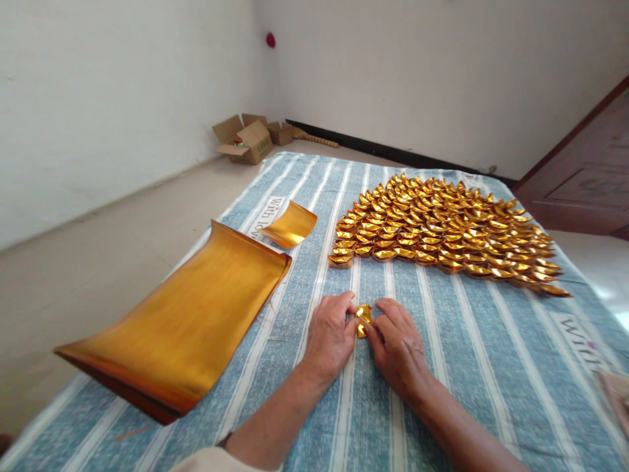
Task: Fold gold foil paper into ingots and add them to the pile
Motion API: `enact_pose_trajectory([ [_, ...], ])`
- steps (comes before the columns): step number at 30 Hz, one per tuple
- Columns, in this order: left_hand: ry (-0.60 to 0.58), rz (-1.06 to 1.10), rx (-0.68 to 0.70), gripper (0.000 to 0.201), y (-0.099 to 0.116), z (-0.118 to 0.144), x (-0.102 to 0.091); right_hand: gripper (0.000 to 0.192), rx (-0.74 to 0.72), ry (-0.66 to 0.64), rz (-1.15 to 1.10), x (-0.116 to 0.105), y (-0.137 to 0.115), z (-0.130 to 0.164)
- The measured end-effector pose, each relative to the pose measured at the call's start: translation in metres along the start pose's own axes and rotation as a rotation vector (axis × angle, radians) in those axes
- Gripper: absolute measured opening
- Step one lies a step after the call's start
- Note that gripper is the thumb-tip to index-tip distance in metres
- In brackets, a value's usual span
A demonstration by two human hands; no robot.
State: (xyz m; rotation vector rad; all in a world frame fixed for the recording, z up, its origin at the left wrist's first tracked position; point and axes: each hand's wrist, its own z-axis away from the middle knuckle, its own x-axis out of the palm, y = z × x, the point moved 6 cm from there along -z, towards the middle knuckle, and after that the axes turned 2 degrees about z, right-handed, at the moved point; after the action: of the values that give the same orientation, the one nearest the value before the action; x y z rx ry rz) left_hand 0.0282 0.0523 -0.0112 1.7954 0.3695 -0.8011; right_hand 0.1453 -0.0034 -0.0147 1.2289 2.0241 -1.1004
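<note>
Small gold foil piece (363,319) pinched between both hands, left hand (328,339) and right hand (398,345), fingertips closed on it, low over the striped cloth (491,354); judged featherlight, thin, crease-prone, slippery; grip best at folded edges, lightly.

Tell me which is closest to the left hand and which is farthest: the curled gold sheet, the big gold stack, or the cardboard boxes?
From the left hand, in the head view:
1. Gold stack, just to its left, on the striped cloth.
2. Curled sheet, farther up the cloth, ahead and slightly left.
3. Boxes, on the floor by the far wall corner.
</note>
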Motion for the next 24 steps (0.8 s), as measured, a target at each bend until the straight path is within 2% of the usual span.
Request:
enact_pose_trajectory([
  [13, -0.023, 0.006, -0.015, 0.040, 0.001, -0.001, 0.000, 0.013, 0.176, -0.017, -0.112, 0.000, 0.013, 0.001],
  [24, -0.026, 0.000, -0.016, 0.038, 0.001, -0.001, 0.000, 0.019, 0.140, -0.055, -0.081, 0.003, 0.016, 0.001],
])
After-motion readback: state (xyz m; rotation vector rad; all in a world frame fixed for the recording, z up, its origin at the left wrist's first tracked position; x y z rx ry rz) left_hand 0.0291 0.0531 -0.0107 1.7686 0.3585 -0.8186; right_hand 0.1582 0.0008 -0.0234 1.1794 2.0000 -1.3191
